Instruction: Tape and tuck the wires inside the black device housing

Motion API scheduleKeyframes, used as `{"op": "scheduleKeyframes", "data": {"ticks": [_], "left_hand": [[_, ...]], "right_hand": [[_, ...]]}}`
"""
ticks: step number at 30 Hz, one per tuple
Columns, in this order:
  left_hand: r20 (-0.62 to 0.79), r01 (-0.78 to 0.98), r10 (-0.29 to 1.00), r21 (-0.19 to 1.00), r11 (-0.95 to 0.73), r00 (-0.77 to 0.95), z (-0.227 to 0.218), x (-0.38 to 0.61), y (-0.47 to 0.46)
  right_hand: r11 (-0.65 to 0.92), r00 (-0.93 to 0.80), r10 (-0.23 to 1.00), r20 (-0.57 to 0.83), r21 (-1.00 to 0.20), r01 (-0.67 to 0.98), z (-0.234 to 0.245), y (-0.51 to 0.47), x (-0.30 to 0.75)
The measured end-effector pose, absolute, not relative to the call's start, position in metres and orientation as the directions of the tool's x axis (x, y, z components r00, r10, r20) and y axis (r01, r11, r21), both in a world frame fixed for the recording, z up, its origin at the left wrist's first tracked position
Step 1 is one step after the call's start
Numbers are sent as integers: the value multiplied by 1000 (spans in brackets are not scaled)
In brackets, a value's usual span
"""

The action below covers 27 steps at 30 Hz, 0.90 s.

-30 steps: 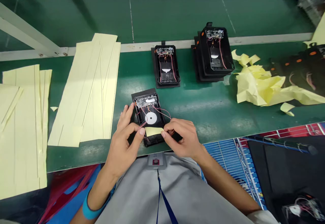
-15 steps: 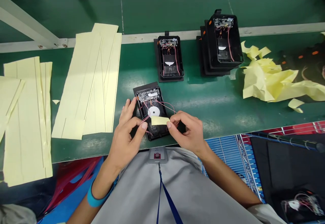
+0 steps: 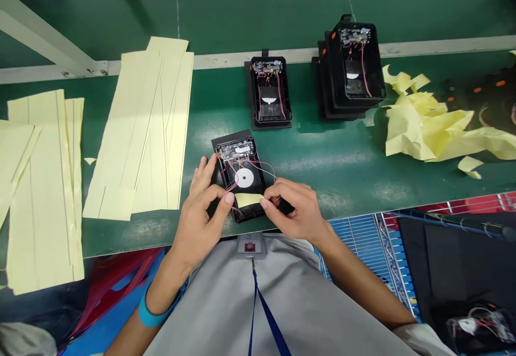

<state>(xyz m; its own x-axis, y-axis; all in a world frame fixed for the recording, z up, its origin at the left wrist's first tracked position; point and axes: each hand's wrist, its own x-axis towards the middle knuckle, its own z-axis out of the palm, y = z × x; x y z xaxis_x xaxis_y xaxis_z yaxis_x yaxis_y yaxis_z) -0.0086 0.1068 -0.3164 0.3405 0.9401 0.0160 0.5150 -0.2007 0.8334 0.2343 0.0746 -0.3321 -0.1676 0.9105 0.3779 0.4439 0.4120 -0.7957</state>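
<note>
Both my hands are working on a black electronics housing [image 3: 255, 184] lying on the green workbench [image 3: 330, 184]: my left hand [image 3: 199, 211] is gripping its edge, fingers curled, and my right hand [image 3: 292, 211] is pinching a yellow tape strip [image 3: 248, 200] (its end is lying near red wires [image 3: 231, 188]).

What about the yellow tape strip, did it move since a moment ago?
Yes: the yellow tape strip slid down the picture, toward the person, away from the white disc on the black case.
</note>
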Motion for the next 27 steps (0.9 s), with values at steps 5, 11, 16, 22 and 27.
{"op": "scheduleKeyframes", "data": {"ticks": [5, 11, 16, 22, 27], "left_hand": [[14, 515, 941, 835, -197, 338, -316, -9, 107], [-1, 518, 940, 835, -186, 340, -316, -9, 107], [3, 521, 943, 833, -186, 331, -317, -9, 107], [7, 516, 941, 835, -191, 337, -317, -8, 107], [7, 519, 942, 833, -192, 337, -316, -7, 107]], "right_hand": [[415, -166, 909, 382, -793, 447, -333, 75, 233], [424, -165, 905, 393, -785, 453, -333, 75, 232], [424, -168, 904, 393, -781, 459, -333, 75, 233], [426, -175, 904, 391, -775, 466, -333, 75, 233], [426, -173, 904, 392, -774, 468, -332, 75, 232]]}}
